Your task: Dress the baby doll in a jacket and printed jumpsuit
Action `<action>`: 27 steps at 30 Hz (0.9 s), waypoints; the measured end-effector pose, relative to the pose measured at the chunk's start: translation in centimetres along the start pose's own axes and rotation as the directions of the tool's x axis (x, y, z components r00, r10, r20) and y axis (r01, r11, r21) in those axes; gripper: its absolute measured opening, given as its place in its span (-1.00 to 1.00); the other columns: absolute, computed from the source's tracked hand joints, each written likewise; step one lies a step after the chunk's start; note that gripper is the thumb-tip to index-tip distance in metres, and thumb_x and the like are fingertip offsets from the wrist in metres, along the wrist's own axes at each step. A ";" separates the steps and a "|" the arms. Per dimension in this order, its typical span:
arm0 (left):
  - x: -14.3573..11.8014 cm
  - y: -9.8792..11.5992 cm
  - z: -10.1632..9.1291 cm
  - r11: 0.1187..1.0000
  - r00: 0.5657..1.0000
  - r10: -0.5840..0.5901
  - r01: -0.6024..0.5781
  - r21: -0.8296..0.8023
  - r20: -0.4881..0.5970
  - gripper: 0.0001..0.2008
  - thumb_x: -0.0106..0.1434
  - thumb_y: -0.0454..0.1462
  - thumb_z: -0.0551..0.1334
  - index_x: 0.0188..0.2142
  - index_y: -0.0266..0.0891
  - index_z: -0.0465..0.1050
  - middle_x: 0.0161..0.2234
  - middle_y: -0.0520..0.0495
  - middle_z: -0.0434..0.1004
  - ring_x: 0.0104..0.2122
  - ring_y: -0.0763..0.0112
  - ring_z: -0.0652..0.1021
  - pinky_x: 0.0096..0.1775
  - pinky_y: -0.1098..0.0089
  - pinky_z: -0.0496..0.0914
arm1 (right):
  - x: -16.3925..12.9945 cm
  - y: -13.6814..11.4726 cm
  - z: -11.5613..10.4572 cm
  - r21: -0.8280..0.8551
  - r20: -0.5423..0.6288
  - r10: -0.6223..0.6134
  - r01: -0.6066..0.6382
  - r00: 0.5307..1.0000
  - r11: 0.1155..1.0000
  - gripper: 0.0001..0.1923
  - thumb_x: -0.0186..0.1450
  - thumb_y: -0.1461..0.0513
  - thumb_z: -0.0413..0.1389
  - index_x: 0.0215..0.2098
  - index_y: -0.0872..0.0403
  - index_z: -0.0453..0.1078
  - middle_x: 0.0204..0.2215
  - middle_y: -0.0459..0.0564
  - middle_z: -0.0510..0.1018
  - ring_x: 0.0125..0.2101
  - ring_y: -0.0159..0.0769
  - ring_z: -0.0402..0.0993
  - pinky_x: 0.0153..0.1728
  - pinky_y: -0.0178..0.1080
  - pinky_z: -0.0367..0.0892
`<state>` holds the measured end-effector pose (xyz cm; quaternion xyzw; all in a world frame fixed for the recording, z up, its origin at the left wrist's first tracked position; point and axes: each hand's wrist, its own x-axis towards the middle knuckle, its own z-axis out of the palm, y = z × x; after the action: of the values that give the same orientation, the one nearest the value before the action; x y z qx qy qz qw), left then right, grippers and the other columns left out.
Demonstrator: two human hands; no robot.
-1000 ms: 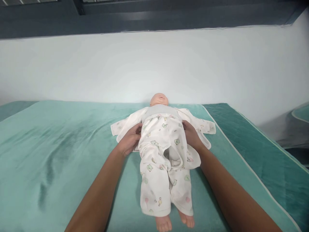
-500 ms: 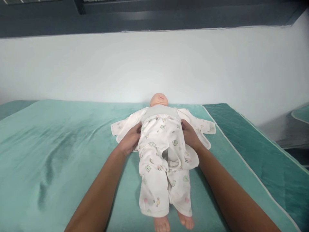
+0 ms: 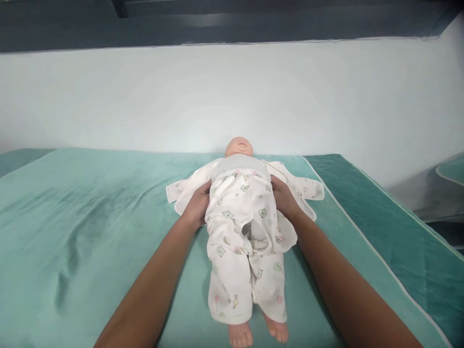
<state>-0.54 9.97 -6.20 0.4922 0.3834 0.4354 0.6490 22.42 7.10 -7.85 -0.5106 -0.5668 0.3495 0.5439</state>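
A baby doll (image 3: 239,146) lies on its back, head toward the wall and bare feet toward me. White printed trousers (image 3: 229,212) cover its legs up to the waist, with an open split at the crotch. A white baby shirt (image 3: 311,188) is spread beneath its grey torso, sleeves out to both sides. My left hand (image 3: 197,205) is closed at the left side of the trousers near the waistband. At the opposite side, my right hand (image 3: 285,198) grips the trousers too. The fingertips of both hands are partly hidden by the cloth and body.
A green bedspread (image 3: 108,232) with some creases lies under the doll. To the right is a darker green quilted cover (image 3: 395,232). A white wall (image 3: 232,92) rises just behind the doll's head, with a dark beam (image 3: 253,24) above.
My left hand has shifted slightly inward against the trousers. The doll's legs have moved a little to the left. My right hand stays nearly in place.
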 end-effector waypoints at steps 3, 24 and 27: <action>0.0 0.0 0.1 1.000 1.000 -0.013 0.012 -0.018 -0.027 -0.44 -0.05 -0.27 0.41 0.01 -0.15 0.53 -0.15 -0.09 0.65 -0.10 0.07 0.58 -0.04 0.18 0.44 | -0.2 -0.4 0.1 0.028 -0.003 0.028 -0.028 1.000 0.999 -0.66 0.07 0.20 0.18 -0.16 0.07 0.48 -0.21 -0.05 0.61 -0.22 -0.20 0.47 -0.16 -0.19 0.35; -1.1 0.5 0.3 0.997 0.997 -0.073 0.073 0.013 0.005 -0.46 -0.11 -0.20 0.45 -0.07 -0.24 0.55 -0.19 -0.15 0.64 -0.10 -0.02 0.56 -0.11 0.16 0.47 | -0.2 -0.8 -0.2 -0.091 0.004 -0.004 0.004 1.000 0.996 -0.64 0.08 0.13 0.23 -0.16 0.06 0.50 -0.13 0.04 0.59 0.00 -0.02 0.40 0.09 -0.02 0.26; -1.2 0.4 0.0 0.998 0.998 -0.063 0.063 0.024 -0.007 -0.56 -0.06 -0.13 0.42 -0.17 -0.27 0.59 -0.24 -0.16 0.65 -0.13 -0.01 0.56 -0.11 0.15 0.46 | -0.2 -0.9 -0.3 -0.111 -0.037 0.051 -0.055 0.998 0.992 -0.58 -0.01 0.10 0.30 -0.18 0.05 0.51 -0.12 0.11 0.59 0.04 0.07 0.36 0.13 0.02 0.23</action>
<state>-0.99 8.88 -5.77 0.4863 0.4062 0.4115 0.6551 22.49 6.67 -6.97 -0.5610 -0.5624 0.3230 0.5145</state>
